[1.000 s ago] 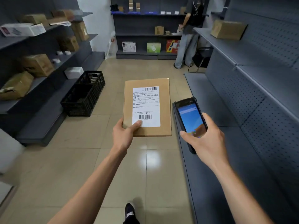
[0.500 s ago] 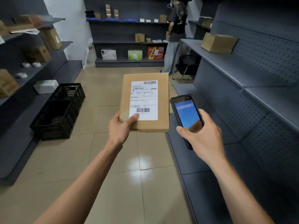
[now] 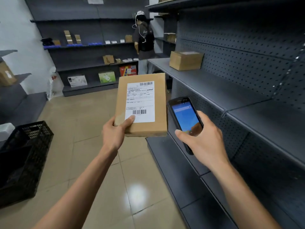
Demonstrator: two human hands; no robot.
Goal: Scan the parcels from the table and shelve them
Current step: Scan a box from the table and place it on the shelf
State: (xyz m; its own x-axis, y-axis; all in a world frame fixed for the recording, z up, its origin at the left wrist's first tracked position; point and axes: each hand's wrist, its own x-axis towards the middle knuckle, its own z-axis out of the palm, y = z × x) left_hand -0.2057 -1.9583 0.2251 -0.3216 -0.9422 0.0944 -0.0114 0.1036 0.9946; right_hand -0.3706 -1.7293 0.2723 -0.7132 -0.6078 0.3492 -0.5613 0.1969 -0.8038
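A flat brown cardboard parcel [image 3: 158, 103] with a white barcode label faces me in mid-air. My left hand [image 3: 113, 134] grips its lower left corner, thumb lying on the label near the lower barcode. My right hand [image 3: 204, 139] holds a black handheld scanner [image 3: 184, 118] just right of the parcel, its blue screen lit and turned toward me. The grey metal shelf [image 3: 214, 90] on my right runs along at about parcel height.
A brown box [image 3: 185, 60] stands on the right shelf further back. A black plastic crate [image 3: 24, 159] sits on the floor at left. A person [image 3: 144, 42] stands at the far shelves among several boxes. Tiled floor stretches ahead.
My view has swung right and upward toward the right shelf, and I am closer to it. Both hands keep the same hold on parcel and scanner.
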